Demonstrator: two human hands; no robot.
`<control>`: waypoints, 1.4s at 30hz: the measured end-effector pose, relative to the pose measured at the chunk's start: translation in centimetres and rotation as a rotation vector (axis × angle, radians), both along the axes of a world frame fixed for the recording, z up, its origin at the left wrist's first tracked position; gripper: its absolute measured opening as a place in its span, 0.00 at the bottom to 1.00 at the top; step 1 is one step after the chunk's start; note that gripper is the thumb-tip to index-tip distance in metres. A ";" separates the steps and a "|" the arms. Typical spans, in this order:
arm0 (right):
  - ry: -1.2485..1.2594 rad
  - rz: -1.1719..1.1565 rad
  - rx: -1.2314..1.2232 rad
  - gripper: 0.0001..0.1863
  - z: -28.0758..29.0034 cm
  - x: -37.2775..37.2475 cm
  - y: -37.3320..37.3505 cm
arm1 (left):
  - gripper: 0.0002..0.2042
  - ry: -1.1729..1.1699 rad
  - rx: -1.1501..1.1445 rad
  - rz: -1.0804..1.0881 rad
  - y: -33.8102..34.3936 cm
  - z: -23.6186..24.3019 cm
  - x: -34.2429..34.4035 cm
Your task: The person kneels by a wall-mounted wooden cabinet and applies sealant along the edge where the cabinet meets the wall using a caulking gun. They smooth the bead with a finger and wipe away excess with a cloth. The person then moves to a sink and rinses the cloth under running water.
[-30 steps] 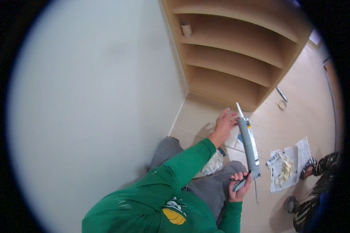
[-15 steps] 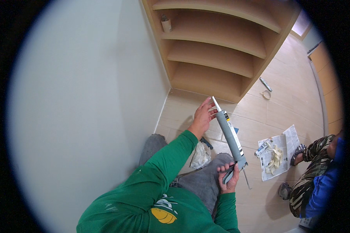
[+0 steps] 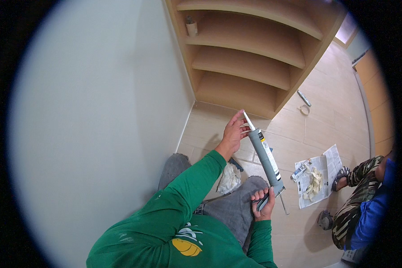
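Observation:
A caulking gun [image 3: 262,154] with a grey barrel slants up and away in front of me, its white nozzle [image 3: 249,121] pointing toward the shelf unit. Around its handle and trigger, my right hand [image 3: 265,204] is closed. A bent metal rod [image 3: 284,204] sticks out of the gun's near end. My left hand [image 3: 231,135] is beside the nozzle, fingers apart, the index finger reaching to the tip. Whether the other fingers touch the nozzle, I cannot tell.
A wooden shelf unit [image 3: 250,79] stands ahead, against a pale wall [image 3: 98,98]. A crumpled plastic bag [image 3: 229,179] lies by my knees. At right, a person in patterned trousers [image 3: 348,219] is beside newspaper [image 3: 333,161] holding crumpled material. A tape roll [image 3: 304,110] lies farther off.
My left index finger has shifted slightly up, closer to the nozzle tip. The gun and my right hand have hardly moved.

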State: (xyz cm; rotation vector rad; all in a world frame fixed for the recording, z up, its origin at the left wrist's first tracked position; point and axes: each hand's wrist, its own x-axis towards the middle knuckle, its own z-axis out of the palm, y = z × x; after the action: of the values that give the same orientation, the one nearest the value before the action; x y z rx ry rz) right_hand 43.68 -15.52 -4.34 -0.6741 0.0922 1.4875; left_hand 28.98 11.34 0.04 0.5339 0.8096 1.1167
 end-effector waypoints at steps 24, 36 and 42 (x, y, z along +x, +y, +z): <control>-0.025 -0.001 -0.073 0.15 -0.2 -0.1 0.0 | 0.25 -0.100 -0.047 0.029 -0.6 -0.7 -0.5; -0.230 -0.019 -0.096 0.16 0.4 -1.5 0.7 | 0.22 -0.011 0.019 0.050 1.5 -1.6 -4.3; -0.296 0.080 -0.128 0.13 -0.5 -0.8 1.0 | 0.26 -0.232 0.027 0.444 13.0 3.4 -13.2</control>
State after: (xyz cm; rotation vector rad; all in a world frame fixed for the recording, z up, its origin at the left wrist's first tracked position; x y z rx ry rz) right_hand 42.88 -14.50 -4.87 -1.0050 -0.0688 1.4510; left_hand 15.81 24.35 3.39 0.2420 0.7270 1.5671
